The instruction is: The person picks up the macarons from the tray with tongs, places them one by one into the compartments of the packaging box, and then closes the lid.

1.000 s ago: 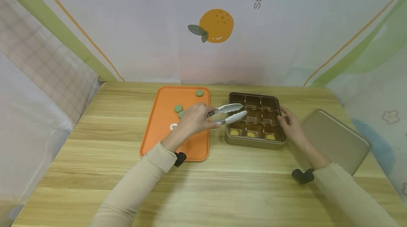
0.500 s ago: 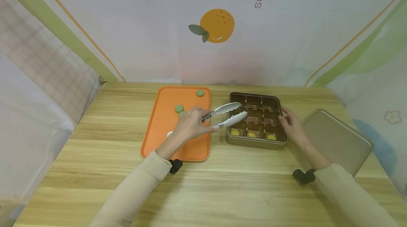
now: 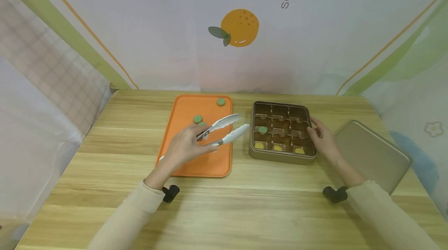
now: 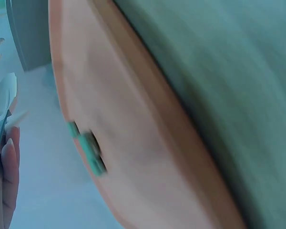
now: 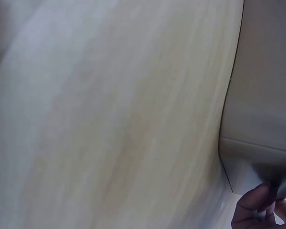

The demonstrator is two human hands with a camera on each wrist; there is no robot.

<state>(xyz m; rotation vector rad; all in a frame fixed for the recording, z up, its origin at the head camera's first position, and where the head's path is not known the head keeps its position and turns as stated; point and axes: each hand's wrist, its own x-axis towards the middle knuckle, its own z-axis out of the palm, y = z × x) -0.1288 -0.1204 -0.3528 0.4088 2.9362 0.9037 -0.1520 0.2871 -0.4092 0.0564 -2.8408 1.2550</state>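
Observation:
My left hand [image 3: 185, 145] holds a pair of white-tipped metal tongs [image 3: 231, 133] over the orange tray [image 3: 213, 166]. The tongs are spread, with nothing between their tips. Three round green cookies lie on the tray: one [image 3: 221, 102] near the far right corner, another [image 3: 197, 119] mid-tray, and a third [image 3: 202, 125] partly hidden by the hand. On the right, my right hand [image 3: 323, 139] grips the side of a bronze tin box [image 3: 280, 157], thumb at the rim. Its divided insert holds a green cookie [image 3: 262, 129] in the middle-left compartment and yellow pieces [image 3: 277, 147] along the front row.
A flat bronze lid [image 3: 372, 154] lies to the right of the tin, behind the right forearm. Everything stands on a wooden table [image 3: 266, 211]. A white fruit-print curtain [image 3: 297, 48] hangs behind its far edge.
My left hand has drawn the spread tongs leftward from over the tin to above the tray. A green cookie now shows in the middle-left compartment. The right hand keeps its place.

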